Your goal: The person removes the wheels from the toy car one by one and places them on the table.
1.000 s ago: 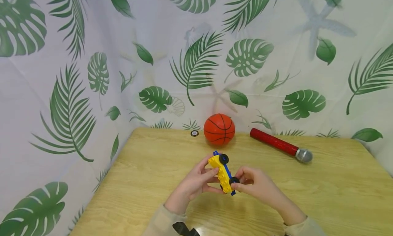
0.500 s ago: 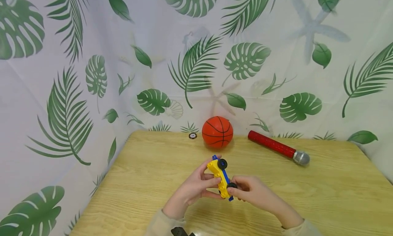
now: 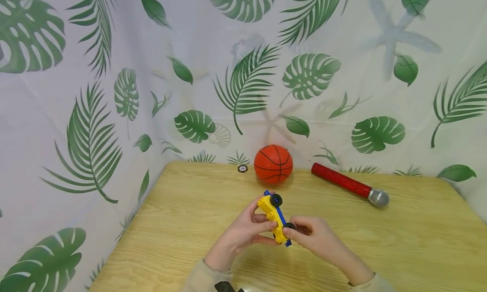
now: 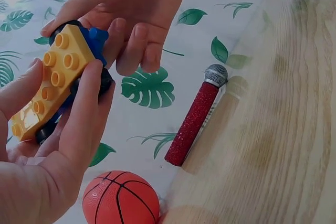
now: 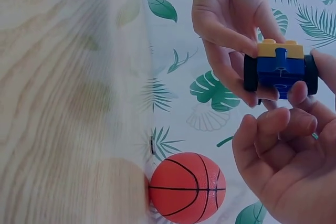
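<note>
Two bare hands hold a small toy car built of plastic bricks [image 3: 274, 216] in the air just above the middle of a light wooden table [image 3: 399, 241]. The left hand [image 3: 243, 233] wraps its curled fingers and thumb round the car's yellow studded side, and the right hand [image 3: 316, 237] pinches the near end, with fingertips clamped by a black wheel. The likeliest slip, judging by the grip, is a wheel or the yellow brick popping loose if the hands twist against each other, since the parts seem only pressed together; a freed piece could drop to the table and roll away. The car tilts steeply, one end pointing up and away, so a loosened grip would let it fall nose down. It looks like this: a long yellow brick with round studs sits on a blue chassis, with small black wheels at both ends. Behind it, well apart, rest an orange rubber basketball [image 3: 273, 164] and a red glitter microphone with a silver head [image 3: 350, 184], against a leaf-printed white cloth backdrop [image 3: 114, 93].
</note>
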`<state>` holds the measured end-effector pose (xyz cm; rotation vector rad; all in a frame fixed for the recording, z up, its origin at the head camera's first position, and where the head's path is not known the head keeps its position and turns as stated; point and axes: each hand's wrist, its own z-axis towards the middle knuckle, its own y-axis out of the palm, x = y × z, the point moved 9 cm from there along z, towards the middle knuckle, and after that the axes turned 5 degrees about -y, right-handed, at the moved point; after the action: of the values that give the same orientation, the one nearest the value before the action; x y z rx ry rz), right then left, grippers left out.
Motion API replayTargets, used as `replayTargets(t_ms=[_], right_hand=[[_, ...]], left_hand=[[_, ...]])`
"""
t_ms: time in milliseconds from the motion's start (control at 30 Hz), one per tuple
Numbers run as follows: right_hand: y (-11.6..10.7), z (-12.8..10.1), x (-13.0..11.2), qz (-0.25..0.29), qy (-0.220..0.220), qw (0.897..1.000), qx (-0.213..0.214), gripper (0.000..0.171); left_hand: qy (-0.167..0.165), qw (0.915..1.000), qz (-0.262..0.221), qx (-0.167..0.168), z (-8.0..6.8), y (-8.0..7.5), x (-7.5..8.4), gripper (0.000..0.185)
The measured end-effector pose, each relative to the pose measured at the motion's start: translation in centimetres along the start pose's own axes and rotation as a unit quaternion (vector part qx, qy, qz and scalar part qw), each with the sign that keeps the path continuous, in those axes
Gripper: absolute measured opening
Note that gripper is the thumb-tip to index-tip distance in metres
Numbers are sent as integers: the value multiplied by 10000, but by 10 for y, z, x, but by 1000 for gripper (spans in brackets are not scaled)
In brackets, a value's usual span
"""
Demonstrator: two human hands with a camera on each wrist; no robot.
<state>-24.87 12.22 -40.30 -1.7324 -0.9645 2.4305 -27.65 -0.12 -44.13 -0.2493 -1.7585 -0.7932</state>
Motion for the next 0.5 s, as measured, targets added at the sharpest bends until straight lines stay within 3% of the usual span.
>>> replayTargets(t_ms=[200,367,500], right_hand=[[5,3,5,745,61,9969,-244,23],[11,6,8,1871,156,9805,-580,27],[14,5,10,2271,220,9715,-646,26]], left_hand=[[57,9999,-92,59,2,-1,1,69],[138,9997,-176,135,3,-1,4,68],[154,9994,-218,214,2,0,4,70]])
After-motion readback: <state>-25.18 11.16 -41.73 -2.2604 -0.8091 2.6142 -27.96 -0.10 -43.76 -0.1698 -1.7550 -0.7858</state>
